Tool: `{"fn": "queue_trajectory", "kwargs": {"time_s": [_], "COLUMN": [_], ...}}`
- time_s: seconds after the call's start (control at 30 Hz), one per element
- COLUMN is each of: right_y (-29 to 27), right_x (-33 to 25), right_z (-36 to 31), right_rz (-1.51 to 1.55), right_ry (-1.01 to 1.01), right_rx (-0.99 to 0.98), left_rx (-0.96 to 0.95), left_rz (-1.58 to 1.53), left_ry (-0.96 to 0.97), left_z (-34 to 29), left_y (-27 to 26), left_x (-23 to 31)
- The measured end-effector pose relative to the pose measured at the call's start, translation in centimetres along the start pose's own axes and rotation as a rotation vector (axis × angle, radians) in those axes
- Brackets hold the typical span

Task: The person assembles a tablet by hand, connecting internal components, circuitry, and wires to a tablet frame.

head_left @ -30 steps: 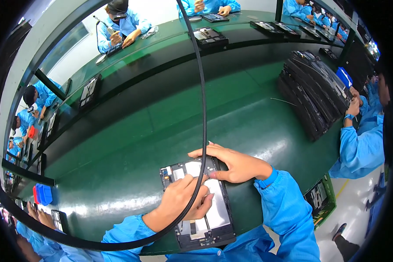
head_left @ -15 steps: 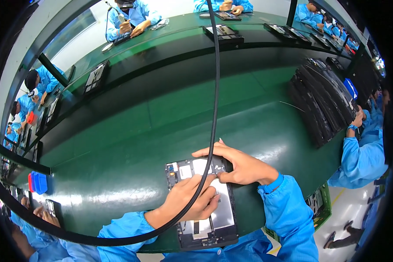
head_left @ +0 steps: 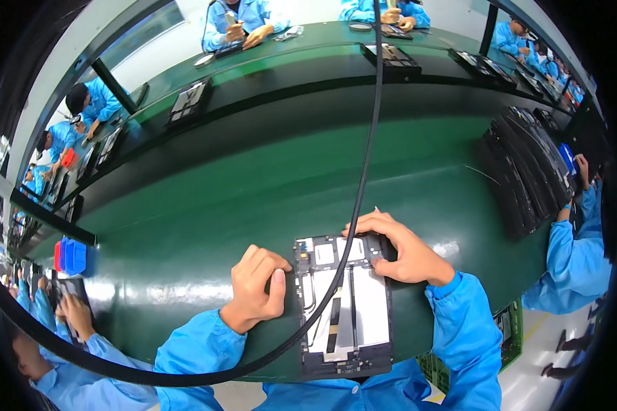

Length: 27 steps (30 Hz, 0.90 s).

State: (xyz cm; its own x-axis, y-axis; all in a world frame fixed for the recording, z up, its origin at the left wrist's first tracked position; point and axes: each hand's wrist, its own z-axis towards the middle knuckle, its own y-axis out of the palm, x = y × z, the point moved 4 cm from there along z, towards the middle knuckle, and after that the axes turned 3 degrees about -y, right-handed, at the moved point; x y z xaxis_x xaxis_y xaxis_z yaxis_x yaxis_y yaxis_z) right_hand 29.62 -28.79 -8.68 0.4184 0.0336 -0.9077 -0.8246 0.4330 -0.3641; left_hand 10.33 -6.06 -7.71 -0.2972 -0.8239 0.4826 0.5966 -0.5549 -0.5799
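An opened tablet (head_left: pixel 368 301) lies on the green table close to my body, its inside facing up. It has a black frame, silver panels, dark strips and a small board along its far end. My right hand (head_left: pixel 408 250) grips the far right corner, thumb on the inner surface and fingers over the far edge. Just beside the left edge, my left hand (head_left: pixel 255 288) is raised with its fingers curled together and thumb up. Whatever its fingers might hold is hidden.
A black cable (head_left: pixel 368 144) hangs across the view, in front of the tablet. Black device frames stand stacked (head_left: pixel 528 175) at right, near a co-worker's sleeve (head_left: pixel 572 246). Blue bin (head_left: pixel 73 256) at left; green crate (head_left: pixel 511 335) below the table's right edge. Co-workers sit around.
My left hand has lifted off the tablet's inside and moved left, past its edge, uncovering the panels. My right hand stays at the far right corner. The whole view has shifted.
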Motion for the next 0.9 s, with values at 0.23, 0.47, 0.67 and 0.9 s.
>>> {"fn": "queue_trajectory", "kwargs": {"time_s": [0.23,0.47,0.67,0.9], "right_y": [6.0,9.2,9.5,9.9], "right_x": [-5.7,-5.1,-6.8,-7.3], "right_z": [1.9,2.2,3.7,4.0], "right_rz": [-0.341,-0.37,-0.476,-0.547], "right_ry": [-0.329,-0.31,-0.338,-0.339], "right_rx": [-0.013,-0.215,-0.343,-0.382], "left_rx": [-0.214,-0.175,-0.163,-0.186], "left_rz": [-0.047,-0.158,-0.155,-0.198], "left_ry": [0.117,0.269,0.291,0.281], "left_z": [-2.2,-3.4,-3.3,-3.3], "left_y": [-1.5,-2.3,-2.1,-2.3], "left_x": [1.1,1.7,1.6,1.6]}}
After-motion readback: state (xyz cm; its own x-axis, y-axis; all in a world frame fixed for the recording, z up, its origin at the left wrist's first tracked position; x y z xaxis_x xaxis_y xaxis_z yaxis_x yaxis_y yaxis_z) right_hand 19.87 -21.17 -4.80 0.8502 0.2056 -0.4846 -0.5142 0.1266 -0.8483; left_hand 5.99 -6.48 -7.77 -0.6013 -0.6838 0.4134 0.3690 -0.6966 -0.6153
